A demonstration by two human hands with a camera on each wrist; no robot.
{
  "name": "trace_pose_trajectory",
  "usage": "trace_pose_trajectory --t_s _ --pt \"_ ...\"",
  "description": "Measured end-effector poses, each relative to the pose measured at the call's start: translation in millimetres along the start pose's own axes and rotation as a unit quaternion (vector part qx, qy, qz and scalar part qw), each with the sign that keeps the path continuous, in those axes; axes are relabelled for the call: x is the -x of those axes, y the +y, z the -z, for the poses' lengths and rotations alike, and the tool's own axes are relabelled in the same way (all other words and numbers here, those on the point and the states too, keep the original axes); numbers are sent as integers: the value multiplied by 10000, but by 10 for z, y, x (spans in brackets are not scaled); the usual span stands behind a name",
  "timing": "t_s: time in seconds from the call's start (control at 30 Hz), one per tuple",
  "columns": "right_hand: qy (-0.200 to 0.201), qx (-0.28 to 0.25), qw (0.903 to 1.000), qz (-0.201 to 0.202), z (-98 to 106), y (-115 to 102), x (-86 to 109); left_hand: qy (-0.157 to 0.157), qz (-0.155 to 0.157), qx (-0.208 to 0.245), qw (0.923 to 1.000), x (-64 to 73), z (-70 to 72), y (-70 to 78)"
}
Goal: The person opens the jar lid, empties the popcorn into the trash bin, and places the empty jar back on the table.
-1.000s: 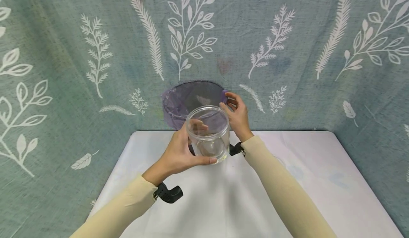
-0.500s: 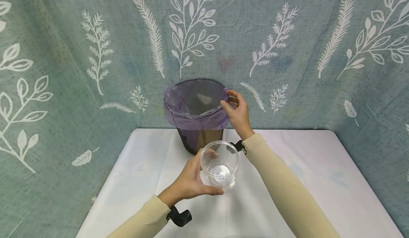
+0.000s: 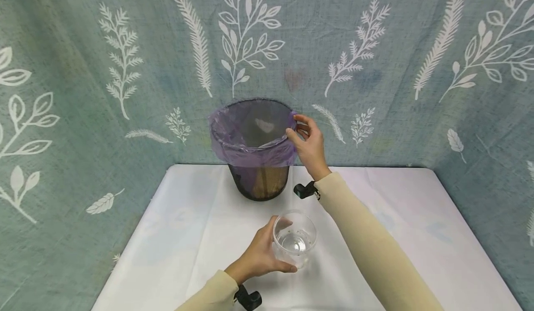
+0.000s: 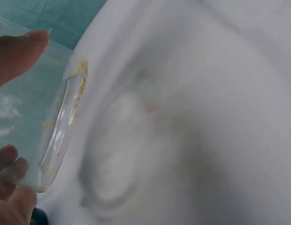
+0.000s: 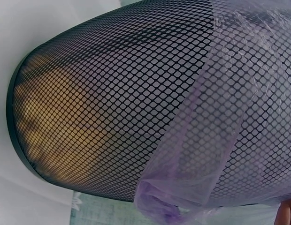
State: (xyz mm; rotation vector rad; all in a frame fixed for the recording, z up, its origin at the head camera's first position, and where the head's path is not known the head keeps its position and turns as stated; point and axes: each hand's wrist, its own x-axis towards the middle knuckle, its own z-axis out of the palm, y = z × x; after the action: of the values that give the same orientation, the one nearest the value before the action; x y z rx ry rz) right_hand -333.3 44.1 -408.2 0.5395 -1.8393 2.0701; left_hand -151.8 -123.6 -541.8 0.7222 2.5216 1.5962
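Observation:
My left hand (image 3: 262, 254) grips a clear, open-topped jar (image 3: 295, 241) from its left side, thumb in front and fingers behind. In the left wrist view, yellowish-brown crumbs cling around the base of the jar (image 4: 65, 117), which is over the white cloth. Farther back stands a black mesh wastebasket (image 3: 248, 181), lined with a purple bin bag (image 3: 246, 157) folded over its rim. My right hand (image 3: 310, 149) holds the bag-covered rim at the right side. Through the mesh in the right wrist view, something yellow-brown (image 5: 61, 122) shows at the bottom of the basket.
A white cloth (image 3: 187, 223) covers the table. Green leaf-patterned curtains (image 3: 396, 116) hang behind the wastebasket and on both sides. Dark wrist cameras (image 3: 249, 297) are strapped to both wrists.
My left hand has brought the jar back from the wastebasket's front rim, down and toward me, turning its mouth upward. The right hand has stayed at the rim.

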Motion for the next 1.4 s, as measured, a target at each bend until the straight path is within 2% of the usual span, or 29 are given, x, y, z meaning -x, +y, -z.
trace_pose_trajectory --t_s 0.17,0.4,0.8,1.1,1.4 --pt "-34 -172 9998 -46 -31 -137 39 -60 28 -91 9999 -8 -98 -129" --pt "45 -35 9999 -94 -47 -271 80 -103 -71 -256 9996 -20 -202 -222" --pt "9 -113 9999 -6 -53 -299 83 -212 -39 -144 9997 -18 -225 -347" --pt "-31 -79 10000 -49 -43 -266 88 -327 162 41 9993 -19 -228 -365" --pt "-66 12 10000 -10 6 12 23 -293 228 20 9993 12 -234 -387"
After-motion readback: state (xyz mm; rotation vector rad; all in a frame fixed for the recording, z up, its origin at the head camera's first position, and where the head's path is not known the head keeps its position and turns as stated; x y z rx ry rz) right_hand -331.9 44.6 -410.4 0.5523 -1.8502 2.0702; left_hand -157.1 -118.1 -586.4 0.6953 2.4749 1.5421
